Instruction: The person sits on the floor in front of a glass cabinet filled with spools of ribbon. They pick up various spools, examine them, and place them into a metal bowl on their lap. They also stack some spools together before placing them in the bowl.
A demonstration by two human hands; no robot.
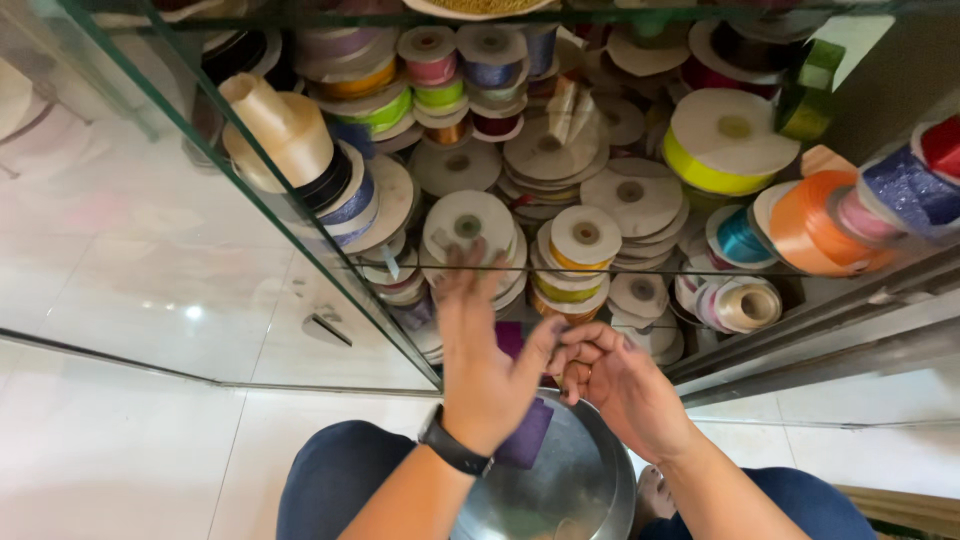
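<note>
Left hand open and blurred, right hand curled, grip contents not discernible, both handling purple ribbon over steel bowl before ribbon spools in glass cabinet; likely unspooling step, next needs steady pull.

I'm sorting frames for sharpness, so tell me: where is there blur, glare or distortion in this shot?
Head view: the left hand is motion-blurred, its fingers smeared; the right hand is sharper. The glass pane carries pale reflections and one bright glare spot. The ribbon spools are evenly lit and fairly sharp. The shelf edges bow, a sign of wide-angle distortion. The metal bowl shows dull sheen.
</note>
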